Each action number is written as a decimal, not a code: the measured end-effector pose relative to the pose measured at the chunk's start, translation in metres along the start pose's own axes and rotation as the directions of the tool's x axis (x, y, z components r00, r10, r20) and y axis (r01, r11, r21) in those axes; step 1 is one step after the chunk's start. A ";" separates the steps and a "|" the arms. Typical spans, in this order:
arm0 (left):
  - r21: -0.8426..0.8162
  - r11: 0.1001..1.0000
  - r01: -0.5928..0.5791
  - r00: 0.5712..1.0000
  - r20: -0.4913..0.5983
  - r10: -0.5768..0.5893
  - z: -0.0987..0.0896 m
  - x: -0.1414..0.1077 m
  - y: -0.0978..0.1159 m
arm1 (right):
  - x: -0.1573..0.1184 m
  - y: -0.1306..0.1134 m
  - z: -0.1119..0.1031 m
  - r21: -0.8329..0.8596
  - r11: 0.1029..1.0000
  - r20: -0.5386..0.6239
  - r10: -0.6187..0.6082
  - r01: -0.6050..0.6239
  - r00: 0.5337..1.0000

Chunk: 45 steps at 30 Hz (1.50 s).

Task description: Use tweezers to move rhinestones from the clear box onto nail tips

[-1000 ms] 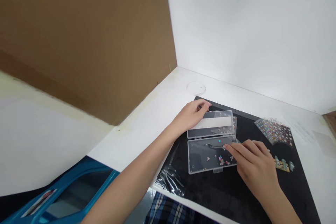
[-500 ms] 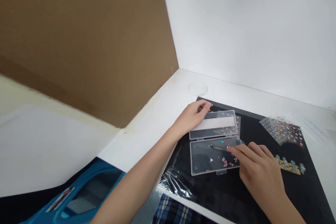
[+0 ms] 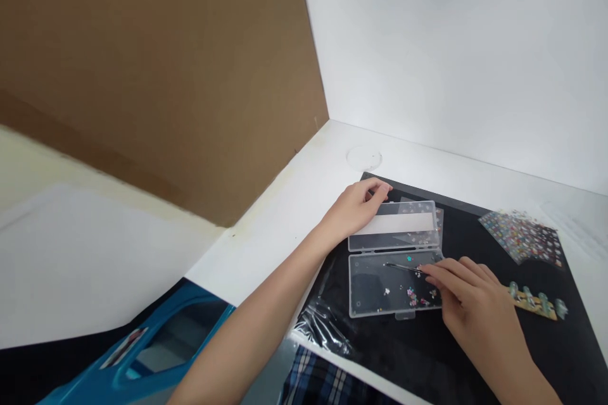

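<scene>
L hand (image 3: 356,209) half-curled, resting on clear box lid (image 3: 394,224), hinged open behind box base (image 3: 370,288) on black mat (image 3: 475,361). Tweezers (image 3: 403,267) lie w/ tips inside base, near tiny charms (image 3: 412,296), held narrow in R hand (image 3: 468,294). Sticker sheet (image 3: 520,237) on mat, far right.

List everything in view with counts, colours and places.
Clear plastic box: one, transparent, open on mat.
Tweezers: one, dark metal, over box base.
Charms: many, multicoloured, in box base.
Sticker sheet: one, multicoloured, mat's upper right.
Card strip: one, tan, mat's right.
Plastic bag: one, clear, mat's left edge.
Mat: one, black, on white desk.
Disc: one, clear, on desk.
Cardboard panel: one, brown, left.
Blue object: one, blue, lower left.
Plaid cloth: one, blue-white, bottom edge.
Hands: two, left on lid, right pinching tweezers.
</scene>
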<state>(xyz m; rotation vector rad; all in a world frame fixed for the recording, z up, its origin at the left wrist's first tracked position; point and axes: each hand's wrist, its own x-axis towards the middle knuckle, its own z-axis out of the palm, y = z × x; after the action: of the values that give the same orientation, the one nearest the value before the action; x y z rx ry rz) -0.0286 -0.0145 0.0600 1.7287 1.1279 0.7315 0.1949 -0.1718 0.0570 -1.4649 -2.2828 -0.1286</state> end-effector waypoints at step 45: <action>-0.041 0.999 0.027 1.000 0.009 -0.027 0.000 0.000 0.004 | 0.005 -0.003 -0.004 -0.022 0.998 -0.020 -0.056 0.055 0.998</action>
<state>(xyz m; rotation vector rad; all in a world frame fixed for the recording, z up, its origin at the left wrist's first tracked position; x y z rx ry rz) -0.0275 -0.0155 0.0634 1.6779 1.1212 0.7254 0.1919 -0.1698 0.0635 -1.4048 -2.3128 -0.1842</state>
